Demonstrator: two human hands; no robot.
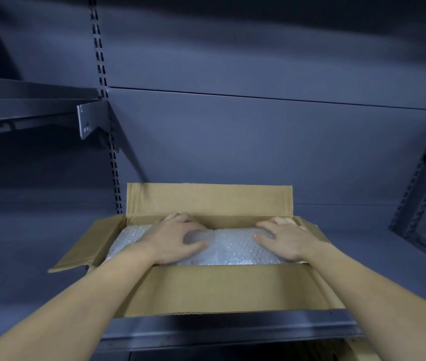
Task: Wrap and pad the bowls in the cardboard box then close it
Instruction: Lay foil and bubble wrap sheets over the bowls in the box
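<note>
Palms down, fingers spread, gripping nothing — our left hand (172, 238) and right hand (282, 241) press the bubble wrap (232, 250) inside the open cardboard box (219, 287), which sits on the grey shelf (32, 256).

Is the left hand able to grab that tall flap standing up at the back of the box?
Probably yes. The left hand rests on the bubble wrap with its fingertips right by the foot of the back flap, and nothing stands between them.
</note>
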